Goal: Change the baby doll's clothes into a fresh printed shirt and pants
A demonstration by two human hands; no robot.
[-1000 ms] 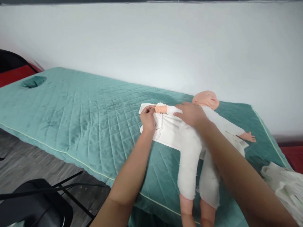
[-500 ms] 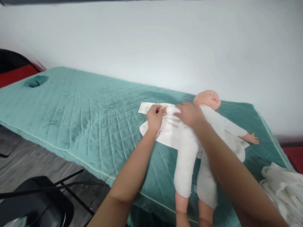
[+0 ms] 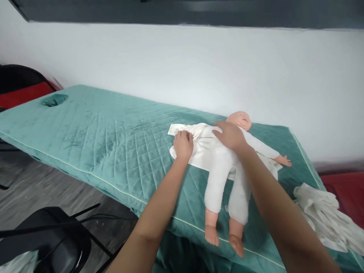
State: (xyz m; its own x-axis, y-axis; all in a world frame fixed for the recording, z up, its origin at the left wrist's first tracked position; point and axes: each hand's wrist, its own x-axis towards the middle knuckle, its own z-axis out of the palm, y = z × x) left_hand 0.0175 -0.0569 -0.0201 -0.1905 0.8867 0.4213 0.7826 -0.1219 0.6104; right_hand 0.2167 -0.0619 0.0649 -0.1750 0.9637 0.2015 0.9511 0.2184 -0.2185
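Note:
A baby doll (image 3: 217, 172) with a white cloth body lies on its back, feet toward me. A white baby shirt (image 3: 200, 162) is spread beneath it, and part of it covers the doll's arm on my left. My left hand (image 3: 183, 146) has its fingers curled down on the shirt's sleeve; that doll hand is hidden. Across the doll's upper chest near the shoulder rests my right hand (image 3: 230, 136), thumb apart from the fingers. The doll's other arm, bare of the shirt, stretches out to the right.
The doll lies on a green quilted bed cover (image 3: 127, 140) against a white wall (image 3: 170, 64). Crumpled white cloths (image 3: 327, 216) lie at the right edge. A black chair (image 3: 57, 235) stands at lower left, and a dark panel (image 3: 199, 13) hangs above.
My left hand has gone from pinching at the doll's hand to lying curled over the sleeve, and the doll's hand has dropped from sight. The view has tilted up.

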